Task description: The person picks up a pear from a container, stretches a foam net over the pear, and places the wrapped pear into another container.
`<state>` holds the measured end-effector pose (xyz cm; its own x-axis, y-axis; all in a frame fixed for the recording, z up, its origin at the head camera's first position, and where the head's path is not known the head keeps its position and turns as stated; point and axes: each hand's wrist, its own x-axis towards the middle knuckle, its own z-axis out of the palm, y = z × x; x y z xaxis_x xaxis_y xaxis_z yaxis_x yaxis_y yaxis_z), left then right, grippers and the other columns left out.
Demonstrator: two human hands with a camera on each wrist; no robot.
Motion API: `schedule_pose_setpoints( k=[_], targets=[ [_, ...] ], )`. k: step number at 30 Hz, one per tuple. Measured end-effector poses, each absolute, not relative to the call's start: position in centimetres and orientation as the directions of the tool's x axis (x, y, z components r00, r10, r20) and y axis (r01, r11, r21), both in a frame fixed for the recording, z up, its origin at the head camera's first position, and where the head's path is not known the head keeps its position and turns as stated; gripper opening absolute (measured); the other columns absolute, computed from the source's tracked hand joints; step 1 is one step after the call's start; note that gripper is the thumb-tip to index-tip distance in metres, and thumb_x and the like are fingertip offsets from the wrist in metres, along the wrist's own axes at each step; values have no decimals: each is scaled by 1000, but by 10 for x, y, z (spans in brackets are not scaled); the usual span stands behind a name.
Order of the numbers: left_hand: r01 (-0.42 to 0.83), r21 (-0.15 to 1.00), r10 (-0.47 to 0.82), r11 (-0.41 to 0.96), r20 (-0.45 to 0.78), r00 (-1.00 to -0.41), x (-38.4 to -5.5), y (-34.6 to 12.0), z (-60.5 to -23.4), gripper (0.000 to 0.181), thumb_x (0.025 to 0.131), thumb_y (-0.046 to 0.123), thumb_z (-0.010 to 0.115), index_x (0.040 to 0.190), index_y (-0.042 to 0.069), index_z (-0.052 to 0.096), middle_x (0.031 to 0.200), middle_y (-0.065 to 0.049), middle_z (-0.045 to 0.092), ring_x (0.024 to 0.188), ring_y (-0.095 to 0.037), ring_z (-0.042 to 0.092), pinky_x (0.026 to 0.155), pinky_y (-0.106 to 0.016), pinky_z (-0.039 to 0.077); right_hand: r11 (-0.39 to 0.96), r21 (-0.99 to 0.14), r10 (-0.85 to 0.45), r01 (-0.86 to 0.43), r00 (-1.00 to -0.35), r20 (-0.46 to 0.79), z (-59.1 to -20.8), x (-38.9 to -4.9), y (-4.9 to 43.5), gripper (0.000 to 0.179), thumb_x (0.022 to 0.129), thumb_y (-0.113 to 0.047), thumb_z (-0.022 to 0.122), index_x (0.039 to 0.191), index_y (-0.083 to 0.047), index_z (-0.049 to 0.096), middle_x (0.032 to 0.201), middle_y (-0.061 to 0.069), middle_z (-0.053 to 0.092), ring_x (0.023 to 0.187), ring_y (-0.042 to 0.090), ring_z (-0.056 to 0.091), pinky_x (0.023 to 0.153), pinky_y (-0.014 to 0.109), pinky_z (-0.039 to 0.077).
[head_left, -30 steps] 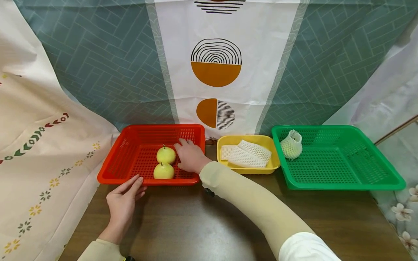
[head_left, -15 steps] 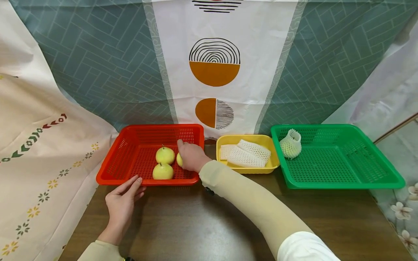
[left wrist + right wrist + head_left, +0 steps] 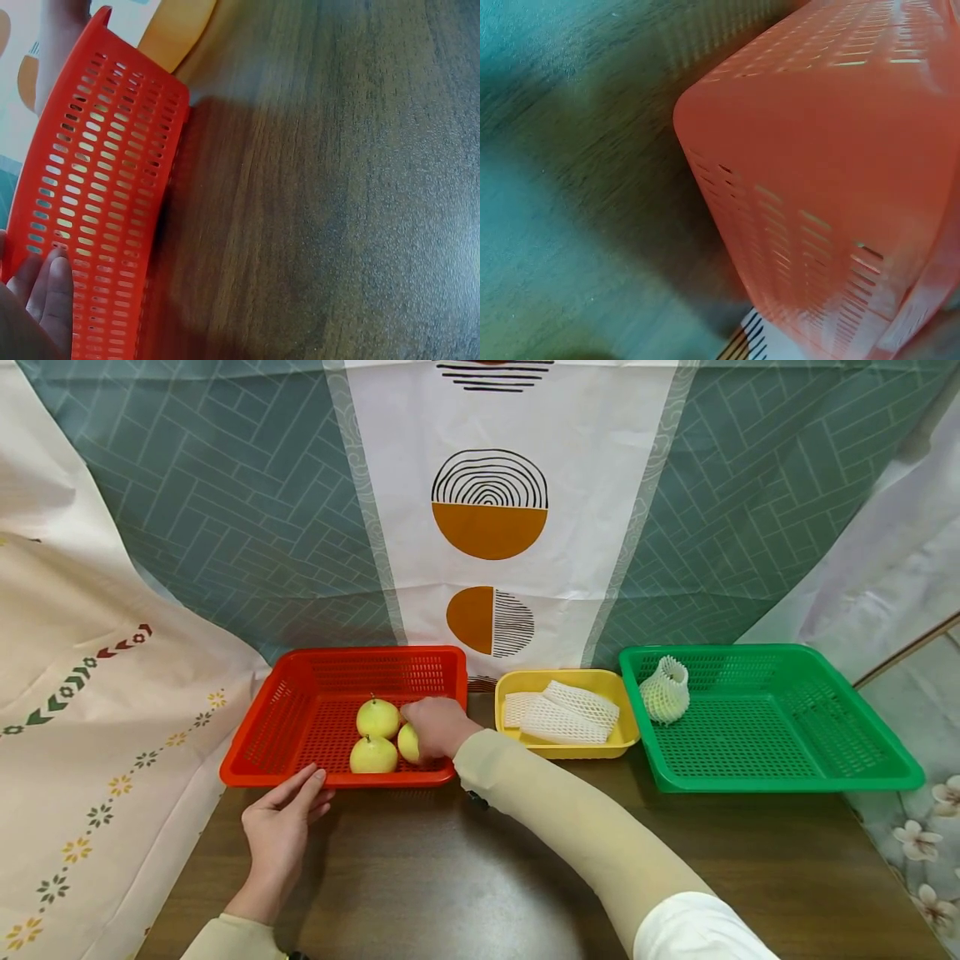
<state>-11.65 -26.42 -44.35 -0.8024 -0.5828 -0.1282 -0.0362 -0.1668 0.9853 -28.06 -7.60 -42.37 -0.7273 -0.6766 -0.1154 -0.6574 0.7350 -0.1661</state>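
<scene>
In the head view my left hand (image 3: 279,828) pinches the front rim of the red basket (image 3: 258,781), thumb at the rim and fingers against the outer wall. The left wrist view shows those fingertips (image 3: 57,289) on the slotted side. Inside the basket, two yellow pears (image 3: 378,718) with stems sit one behind the other. My right hand (image 3: 441,727) reaches in from the right and grips a third pear (image 3: 409,743) beside them, its far side hidden by the hand. The right wrist view shows only the basket's outer corner (image 3: 817,165).
A yellow tray (image 3: 628,745) holding several white foam nets (image 3: 567,718) stands right of the red basket. Farther right is a green basket (image 3: 795,785) with a fruit in a foam net (image 3: 666,691) at its back left. A patterned curtain (image 3: 300,527) hangs behind.
The third pear, earlier hidden under my right hand, has come into view and shifted toward the front pear. My right fingers have curled down over it. The left hand keeps its place.
</scene>
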Motion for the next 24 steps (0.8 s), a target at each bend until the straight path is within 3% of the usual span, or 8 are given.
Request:
schedule_pose_setpoints(
  k=[4,8,14,19,24],
  targets=[
    [-40,986,-581,-160,-126,-804,-117,-263,-443,42,71,15,81,109,1,69,85,-2,74,67,-24,71,62,-34,56,716,-169,-695,-677,-713,-89,-426,-281,-74,41,64,-36,81,93,-26,54,83,-9,58,77,13,54,70,29,50],
    [-43,985,-581,-168,-134,-802,-118,-263,-446,42,71,15,81,109,2,69,84,-1,74,67,-24,71,62,-34,56,694,-241,-708,-678,-704,-58,-426,-281,-71,47,63,-38,82,99,-25,55,84,-10,58,79,12,54,74,27,49],
    [-34,983,-599,-182,-138,-789,-122,-266,-459,42,69,16,82,108,3,70,84,-1,74,66,-22,71,61,-33,57,660,-327,-715,-676,-699,1,-418,-280,-64,65,60,-36,84,119,-24,59,104,-11,61,94,10,52,89,27,47],
    [-36,984,-605,-175,-136,-784,-123,-266,-461,42,68,16,83,106,3,71,84,-1,74,67,-22,71,61,-33,57,634,-369,-704,-680,-704,88,-411,-278,-56,64,60,-41,82,119,-28,60,107,-15,61,94,6,51,83,24,47],
    [-37,984,-611,-175,-138,-780,-122,-268,-458,42,68,16,83,106,3,71,84,-1,74,68,-24,71,61,-34,57,588,-480,-680,-651,-719,142,-399,-274,-44,62,60,-42,82,116,-29,61,104,-17,61,94,5,50,76,21,47]
  ],
)
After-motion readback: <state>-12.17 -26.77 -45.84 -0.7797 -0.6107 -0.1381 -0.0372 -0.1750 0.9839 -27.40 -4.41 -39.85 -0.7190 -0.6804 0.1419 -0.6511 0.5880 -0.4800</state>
